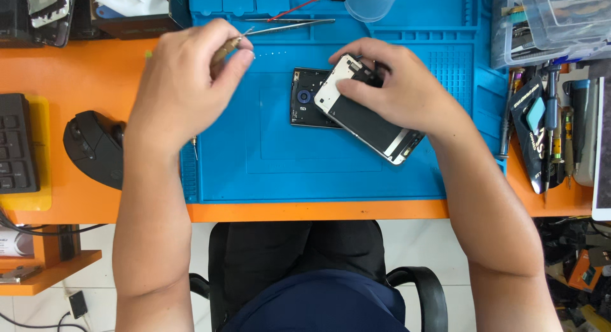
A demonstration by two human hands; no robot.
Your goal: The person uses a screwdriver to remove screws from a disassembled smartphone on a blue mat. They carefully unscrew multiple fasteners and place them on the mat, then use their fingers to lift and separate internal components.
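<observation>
Left hand [184,84] pinches tweezers [245,36] over blue mat [286,160], left of center. Right hand [394,84] closed on opened phone [366,119] mid-mat, overlapping dark back cover [305,106]. Mouse [95,147] far left on orange surface [83,71].

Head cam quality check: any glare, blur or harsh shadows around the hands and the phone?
Head view: even, bright light with only soft shadows under the left hand and right hand; no strong glare on the opened phone or the blue mat; the thin tool in the left hand looks slightly soft; frame edges bend a little.
</observation>
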